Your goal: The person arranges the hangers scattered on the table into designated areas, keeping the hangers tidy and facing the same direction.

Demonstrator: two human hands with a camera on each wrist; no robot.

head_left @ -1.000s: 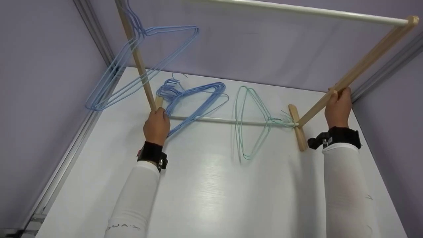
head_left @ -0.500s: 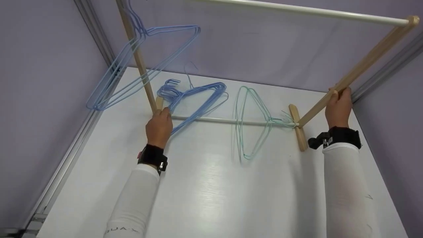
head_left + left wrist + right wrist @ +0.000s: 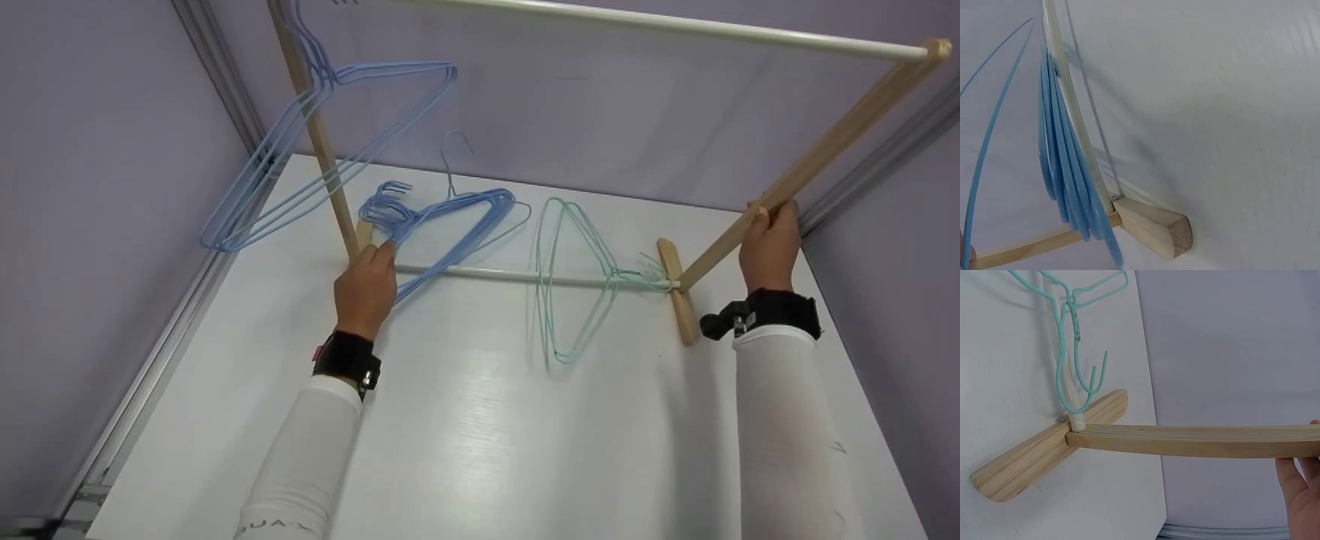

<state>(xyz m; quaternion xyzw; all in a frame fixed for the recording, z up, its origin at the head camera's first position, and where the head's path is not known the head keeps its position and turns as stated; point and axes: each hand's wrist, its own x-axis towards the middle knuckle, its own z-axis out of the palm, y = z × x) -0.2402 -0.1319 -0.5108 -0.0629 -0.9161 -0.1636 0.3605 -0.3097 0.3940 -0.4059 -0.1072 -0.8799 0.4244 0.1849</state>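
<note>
The left hand (image 3: 365,292), at 9 o'clock in the head view, seemed to pinch one end of a loose blue hanger (image 3: 977,174), though the exact grip was hard to see. That hanger's hook stuck up at 1 o'clock from the fingers, while the blue bundle (image 3: 1069,174) hung packed together on the lower rail (image 3: 502,274). At 3 o'clock the right hand (image 3: 771,247) held the rack's right post (image 3: 847,135). The hanger looked like thin, coated wire: probably light, springy and a bit slick, hard to break but easy to bend or snag on its neighbours. The neck under the hook looked the surest hold; from the end it would likely swing. The wooden post looked stiff and offered a steady handhold.
</note>
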